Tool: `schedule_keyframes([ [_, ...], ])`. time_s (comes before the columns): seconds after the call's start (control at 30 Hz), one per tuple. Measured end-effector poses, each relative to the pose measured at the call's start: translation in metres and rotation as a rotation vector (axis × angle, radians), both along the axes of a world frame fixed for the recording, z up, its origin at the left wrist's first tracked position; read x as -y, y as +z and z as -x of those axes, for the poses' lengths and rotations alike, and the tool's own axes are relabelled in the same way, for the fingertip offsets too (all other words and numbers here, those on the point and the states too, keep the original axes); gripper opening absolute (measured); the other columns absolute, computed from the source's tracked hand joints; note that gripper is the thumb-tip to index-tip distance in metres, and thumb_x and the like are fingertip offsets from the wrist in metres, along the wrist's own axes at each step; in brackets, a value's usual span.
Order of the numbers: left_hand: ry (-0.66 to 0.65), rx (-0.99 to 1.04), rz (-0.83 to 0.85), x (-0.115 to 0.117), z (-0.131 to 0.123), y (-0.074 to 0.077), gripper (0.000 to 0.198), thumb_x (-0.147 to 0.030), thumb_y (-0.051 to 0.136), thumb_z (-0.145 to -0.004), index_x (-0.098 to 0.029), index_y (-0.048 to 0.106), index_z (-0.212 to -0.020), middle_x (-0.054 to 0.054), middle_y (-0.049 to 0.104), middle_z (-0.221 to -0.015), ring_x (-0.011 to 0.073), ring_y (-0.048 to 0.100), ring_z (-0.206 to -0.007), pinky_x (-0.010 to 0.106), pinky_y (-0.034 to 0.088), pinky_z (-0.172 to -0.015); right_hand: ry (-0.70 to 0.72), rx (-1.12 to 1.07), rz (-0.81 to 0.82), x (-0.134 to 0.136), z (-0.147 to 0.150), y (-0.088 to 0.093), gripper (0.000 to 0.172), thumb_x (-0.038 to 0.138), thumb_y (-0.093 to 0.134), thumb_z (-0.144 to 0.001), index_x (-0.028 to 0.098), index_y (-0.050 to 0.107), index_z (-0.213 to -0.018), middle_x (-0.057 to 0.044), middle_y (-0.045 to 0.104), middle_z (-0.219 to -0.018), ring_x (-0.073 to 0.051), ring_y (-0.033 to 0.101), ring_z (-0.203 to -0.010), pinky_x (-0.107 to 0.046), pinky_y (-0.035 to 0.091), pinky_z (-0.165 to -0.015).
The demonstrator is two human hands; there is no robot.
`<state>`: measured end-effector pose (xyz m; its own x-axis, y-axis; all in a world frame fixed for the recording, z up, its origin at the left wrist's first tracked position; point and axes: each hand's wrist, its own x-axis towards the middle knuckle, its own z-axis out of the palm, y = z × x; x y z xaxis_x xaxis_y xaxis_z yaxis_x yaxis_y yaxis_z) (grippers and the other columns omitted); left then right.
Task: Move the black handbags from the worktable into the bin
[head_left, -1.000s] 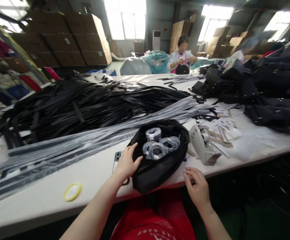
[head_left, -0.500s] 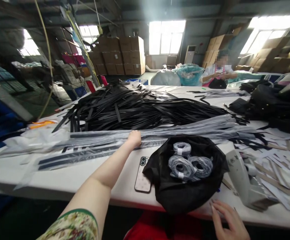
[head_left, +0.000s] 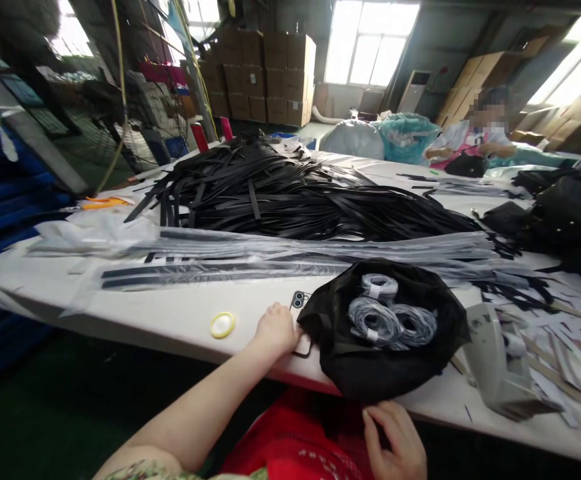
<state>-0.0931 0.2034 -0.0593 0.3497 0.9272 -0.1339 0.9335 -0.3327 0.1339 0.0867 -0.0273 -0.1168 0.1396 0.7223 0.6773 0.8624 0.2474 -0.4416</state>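
My left hand (head_left: 277,328) lies on a phone (head_left: 299,301) at the table's near edge, with fingers curled over it. The phone is mostly hidden under the hand. Just right of it sits a black bag (head_left: 385,363) holding several coiled grey cables (head_left: 390,319). My right hand (head_left: 395,440) rests below the table edge by the bag's underside, fingers loosely bent, nothing visible in it. A yellow tape ring (head_left: 222,325) lies to the left of my left hand.
Clear-wrapped long strips (head_left: 270,257) and a heap of black straps (head_left: 300,197) fill the table's middle. A white tape dispenser (head_left: 495,363) and paper scraps lie right. Black bags (head_left: 565,220) are piled far right. Another person (head_left: 475,140) works at the far end.
My left hand drew back from the wrapped strips to the phone at the near edge. My right hand dropped below the table edge. The view shifted left.
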Motion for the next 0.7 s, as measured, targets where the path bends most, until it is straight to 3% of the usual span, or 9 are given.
schedule_keyframes([
  [0.07, 0.011, 0.028, 0.018, 0.023, -0.001, -0.006, 0.059, -0.054, 0.063, -0.072, -0.007, 0.058, -0.107, 0.020, 0.058, -0.108, 0.0331, 0.057, -0.103, 0.039, 0.047, -0.088, 0.028, -0.024, 0.046, -0.008, 0.015, -0.002, 0.007, 0.015, 0.057, -0.089, 0.019, 0.063, -0.088, -0.005, 0.065, -0.076, -0.018, 0.062, -0.070, -0.031, 0.050, -0.067],
  [0.17, 0.081, 0.054, 0.011, 0.032, -0.014, -0.008, 0.065, -0.053, 0.064, -0.068, -0.006, 0.054, -0.112, 0.022, 0.054, -0.114, 0.0344, 0.053, -0.107, 0.040, 0.045, -0.091, 0.082, -0.027, 0.095, -0.019, 0.034, -0.004, 0.010, 0.017, 0.055, -0.091, 0.021, 0.064, -0.093, -0.004, 0.069, -0.079, -0.017, 0.065, -0.069, -0.028, 0.050, -0.065],
  [0.27, 0.169, 0.064, 0.019, 0.025, -0.023, -0.009, 0.067, -0.043, 0.070, -0.061, -0.007, 0.050, -0.114, 0.021, 0.052, -0.117, 0.0331, 0.052, -0.109, 0.039, 0.044, -0.091, 0.232, -0.123, 0.192, -0.036, 0.052, -0.005, 0.014, 0.017, 0.051, -0.092, 0.022, 0.064, -0.097, -0.003, 0.070, -0.090, -0.016, 0.068, -0.079, -0.025, 0.052, -0.073],
  [0.37, 0.177, 0.131, 0.037, 0.014, -0.017, -0.013, 0.068, -0.044, 0.070, -0.060, -0.009, 0.049, -0.114, 0.019, 0.052, -0.118, 0.0337, 0.050, -0.112, 0.039, 0.041, -0.096, 0.344, -0.281, 0.285, -0.063, 0.066, -0.010, 0.014, 0.020, 0.049, -0.092, 0.021, 0.063, -0.092, -0.003, 0.068, -0.089, -0.016, 0.066, -0.085, -0.024, 0.052, -0.080],
  [0.57, 0.143, 0.169, 0.032, -0.004, 0.004, -0.017, 0.068, -0.048, 0.071, -0.058, -0.015, 0.049, -0.114, 0.015, 0.051, -0.120, 0.0316, 0.048, -0.116, 0.036, 0.038, -0.101, 0.315, -0.433, 0.217, -0.126, 0.080, -0.029, 0.014, 0.022, 0.052, -0.087, 0.020, 0.061, -0.077, -0.004, 0.061, -0.079, -0.019, 0.060, -0.080, -0.033, 0.051, -0.078],
  [0.7, 0.168, 0.186, 0.022, -0.005, -0.001, -0.019, 0.067, -0.042, 0.071, -0.059, -0.017, 0.049, -0.117, 0.014, 0.050, -0.118, 0.0315, 0.048, -0.117, 0.036, 0.037, -0.102, 0.286, -0.499, 0.112, -0.143, 0.082, -0.042, 0.017, 0.024, 0.051, -0.087, 0.020, 0.060, -0.073, -0.004, 0.059, -0.077, -0.019, 0.059, -0.077, -0.032, 0.051, -0.074],
])
